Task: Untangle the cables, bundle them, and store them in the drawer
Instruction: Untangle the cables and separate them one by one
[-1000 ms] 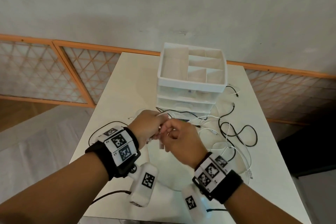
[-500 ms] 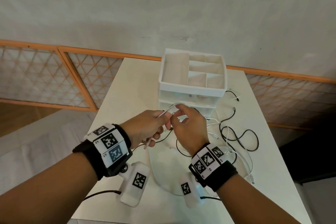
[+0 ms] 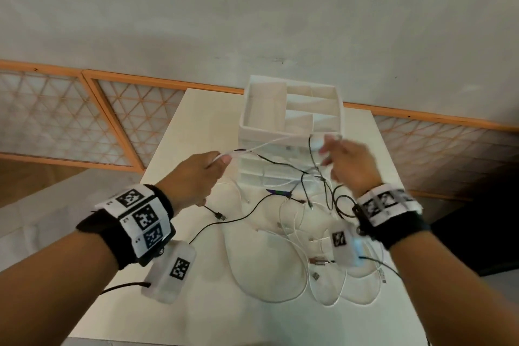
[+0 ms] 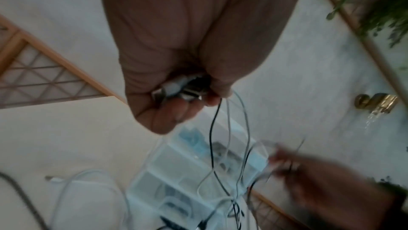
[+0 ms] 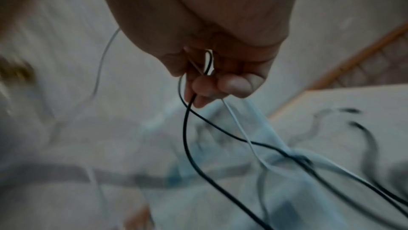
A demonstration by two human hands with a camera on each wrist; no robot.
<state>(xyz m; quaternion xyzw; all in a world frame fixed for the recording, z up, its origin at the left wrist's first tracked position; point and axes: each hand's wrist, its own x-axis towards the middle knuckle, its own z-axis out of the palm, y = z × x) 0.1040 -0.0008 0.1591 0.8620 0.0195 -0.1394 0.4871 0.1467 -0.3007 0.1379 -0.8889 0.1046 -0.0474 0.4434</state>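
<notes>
Left hand (image 3: 196, 174) fisted round plug ends (image 4: 176, 89) of white and black cables; white cable (image 3: 264, 146) stretched across to right hand (image 3: 345, 163), pinching a loop of black and white strands; rest of cables (image 3: 295, 222) tangled on table (image 3: 196, 109) before drawers (image 3: 292, 121). Early still: untangling under way, nothing bundled, nothing visibly stored.

Drawer unit (image 3: 292, 132) blocks table's (image 3: 179, 132) far middle, cables (image 3: 295, 233) strewn before it, left side bare
</notes>
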